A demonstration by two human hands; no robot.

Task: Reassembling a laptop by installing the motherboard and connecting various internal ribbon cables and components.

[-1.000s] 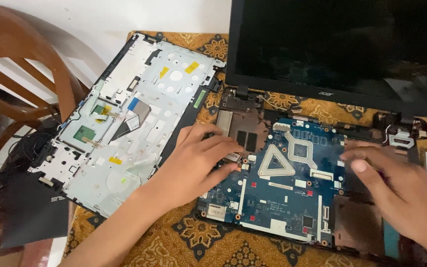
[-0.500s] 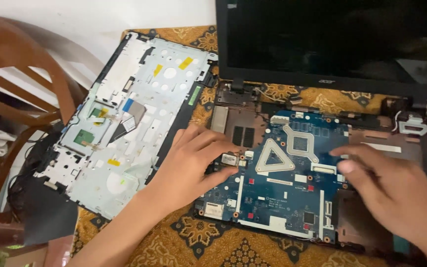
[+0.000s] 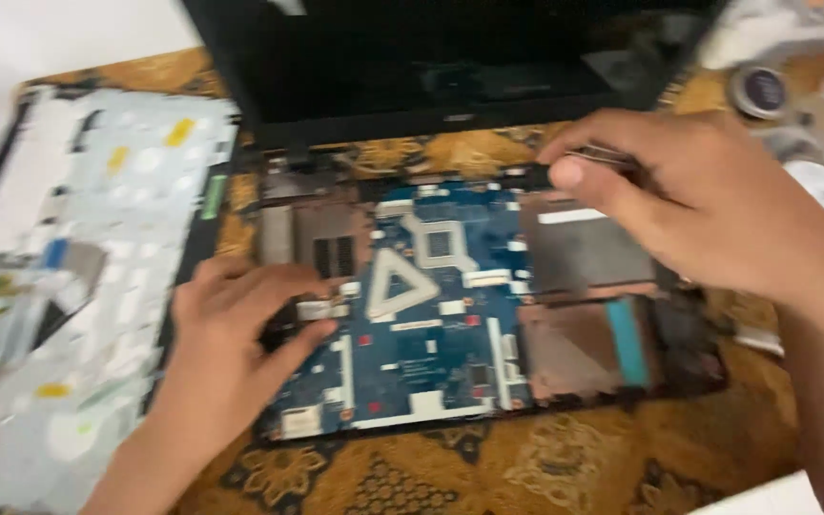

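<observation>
Resting flat with fingers spread on the left edge of the blue motherboard (image 3: pixel 422 315), the left hand (image 3: pixel 231 343) grasped nothing, while farther back the right hand (image 3: pixel 708 205) pinched a thin blurred metal piece (image 3: pixel 603 154) above the board's right rear corner.

The left hand (image 3: pixel 226 339) comes in from the lower left, its bare forearm rising at a slant from the bottom edge. It lies palm down with the wrist straight, the fingers (image 3: pixel 269 286) stretched forward and a little curled, held close together, and the thumb (image 3: pixel 302 345) spread out to the side. The right hand (image 3: pixel 708 205) enters from the right edge, with the forearm running down the right side. It is raised, knuckles up, back toward the camera, and the fingers are bent inward. Its thumb (image 3: pixel 588 181) points left and presses against the curled forefinger in a pinch. Both hands are blurred.
</observation>
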